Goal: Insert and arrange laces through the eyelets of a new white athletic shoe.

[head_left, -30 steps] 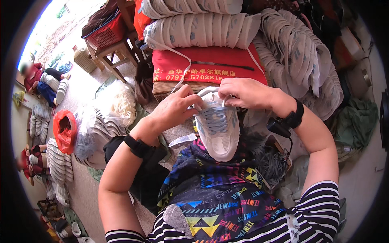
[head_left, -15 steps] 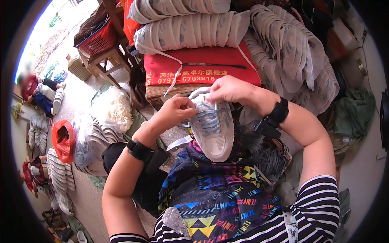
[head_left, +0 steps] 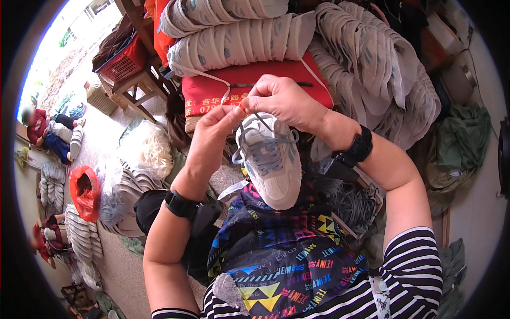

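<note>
A white sneaker (head_left: 279, 183) with grey-blue laces (head_left: 265, 157) rests toe toward me on the dark, colourfully printed cloth over my lap. Above its opening my two hands meet, fingertips almost touching. My left hand (head_left: 215, 127) is closed in a pinch at a lace end. My right hand (head_left: 289, 103) also pinches, with a strand of lace running from its fingers down to the shoe. A small orange-red spot shows between the fingertips; I cannot make out what it is. Part of the shoe's collar is hidden by my right hand.
Bundles of nested white shoe uppers (head_left: 239, 42) lie on a red-covered stand ahead, with more uppers (head_left: 372, 69) to the right. A box of grey laces (head_left: 350, 204) sits right of my lap. At left are a red plastic bag (head_left: 84, 191) and a seated person (head_left: 40, 125).
Both hands have come together above the shoe opening, the right moving left and up. Lace strands now rise from the shoe to the fingers. The shoe itself has hardly moved.
</note>
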Motion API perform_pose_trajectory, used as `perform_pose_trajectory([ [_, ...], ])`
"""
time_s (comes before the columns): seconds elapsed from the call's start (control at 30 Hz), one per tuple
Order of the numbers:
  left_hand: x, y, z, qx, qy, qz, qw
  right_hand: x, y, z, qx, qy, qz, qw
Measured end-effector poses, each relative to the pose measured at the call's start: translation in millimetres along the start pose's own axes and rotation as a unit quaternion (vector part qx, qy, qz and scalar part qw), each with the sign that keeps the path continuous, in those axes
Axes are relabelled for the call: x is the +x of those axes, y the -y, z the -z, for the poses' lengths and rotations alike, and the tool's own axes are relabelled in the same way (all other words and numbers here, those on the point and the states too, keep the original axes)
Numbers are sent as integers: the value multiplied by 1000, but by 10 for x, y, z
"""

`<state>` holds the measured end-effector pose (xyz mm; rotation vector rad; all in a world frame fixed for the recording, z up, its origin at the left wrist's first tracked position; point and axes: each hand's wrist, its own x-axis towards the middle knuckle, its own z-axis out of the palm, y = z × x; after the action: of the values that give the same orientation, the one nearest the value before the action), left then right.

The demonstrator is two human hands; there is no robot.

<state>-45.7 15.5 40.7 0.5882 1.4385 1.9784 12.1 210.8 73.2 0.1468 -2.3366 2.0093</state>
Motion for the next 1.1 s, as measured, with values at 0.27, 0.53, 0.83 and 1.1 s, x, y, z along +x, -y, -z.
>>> perform_pose_trajectory([
  [0.27, -158, 297, 128, 119, -106, -15, 987, -162, -90, 79, -86, -19, -33, 996],
  [0.53, -536, 768, 276, 124, -136, 3, 983, -590, -196, 166, -184, -19, -21, 983],
  [0.83, -453, 839, 189, 209, -146, -67, 965, -744, -211, -105, -379, -14, 98, 920],
  [1.1, -541, 516, -21, 412, -128, -232, 872, -629, -196, -153, -407, -114, 189, 886],
])
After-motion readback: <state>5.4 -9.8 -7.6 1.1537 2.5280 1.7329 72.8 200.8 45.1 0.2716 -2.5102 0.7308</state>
